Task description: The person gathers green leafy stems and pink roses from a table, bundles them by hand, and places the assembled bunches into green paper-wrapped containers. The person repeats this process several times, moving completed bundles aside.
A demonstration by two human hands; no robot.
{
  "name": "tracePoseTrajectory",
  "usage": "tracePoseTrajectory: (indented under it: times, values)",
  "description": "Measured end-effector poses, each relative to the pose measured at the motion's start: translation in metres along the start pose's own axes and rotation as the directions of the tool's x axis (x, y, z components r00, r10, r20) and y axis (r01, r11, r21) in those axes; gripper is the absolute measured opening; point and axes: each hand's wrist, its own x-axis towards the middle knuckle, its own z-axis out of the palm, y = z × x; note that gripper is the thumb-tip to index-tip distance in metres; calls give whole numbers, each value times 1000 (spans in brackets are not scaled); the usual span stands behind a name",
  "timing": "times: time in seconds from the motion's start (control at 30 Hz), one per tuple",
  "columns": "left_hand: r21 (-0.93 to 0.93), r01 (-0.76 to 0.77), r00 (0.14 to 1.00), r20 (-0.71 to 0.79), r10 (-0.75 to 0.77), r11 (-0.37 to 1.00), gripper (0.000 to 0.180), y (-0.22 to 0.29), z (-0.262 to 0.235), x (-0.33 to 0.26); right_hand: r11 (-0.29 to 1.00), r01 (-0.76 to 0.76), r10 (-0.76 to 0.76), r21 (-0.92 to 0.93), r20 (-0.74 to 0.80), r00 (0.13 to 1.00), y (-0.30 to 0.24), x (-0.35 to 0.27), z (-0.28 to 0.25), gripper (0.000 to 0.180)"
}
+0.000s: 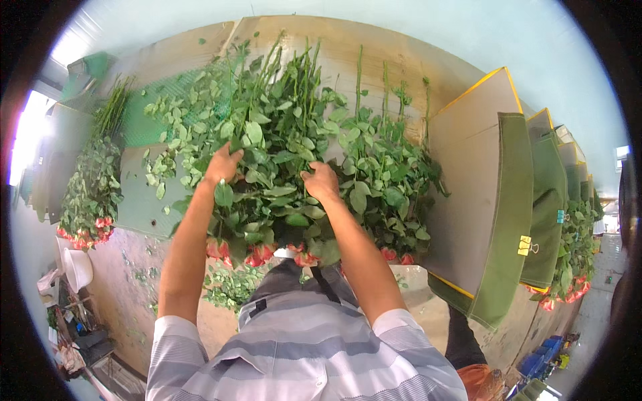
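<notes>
Both hands reach into a leafy rose bunch point(294, 167) on the table point(374, 50), left hand point(223, 165) and right hand point(321, 182) seemingly curled around stems, grip partly hidden by leaves.

Two hands point(224, 164) — two binder clips point(527, 246)

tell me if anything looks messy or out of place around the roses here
Loose green leaves and stem scraps are scattered over the concrete floor at the left, below the green table edge, with more cuttings heaped near the person's front. Both hands, left hand and right hand, rest in the pile of long-stemmed pink roses.
</notes>
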Motion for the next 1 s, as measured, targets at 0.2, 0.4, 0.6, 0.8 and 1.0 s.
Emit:
tracePoseTrajectory:
  times: [0.2, 0.4, 0.6, 0.8, 1.0]
  values:
    - [11, -49, 986, 158, 46, 999, 73, -18, -8, 20, 948, 146, -61, 282, -289, 955, 2, -3, -19, 46]
    - [-76, 100, 989, 121, -91, 992, 51, 7, -13, 3, 714, 100, 50, 693, -193, 980, 38, -44, -113, 42]
    - [-336, 55, 998, 56, -38, 940, 47, 61, -22, -38, 944, 89, 56, 317, -421, 905, 72, -50, -84, 42]
    - [-527, 74, 993, 115, -15, 847, 36, 123, -10, -85, 995, -88, 96, 40, -279, 956, 102, -52, -47, 43]
    - [-410, -33, 997, 47, 57, 911, 45, 131, 118, -80, 997, -14, 34, 72, -278, 960, 117, -50, -52, 43]
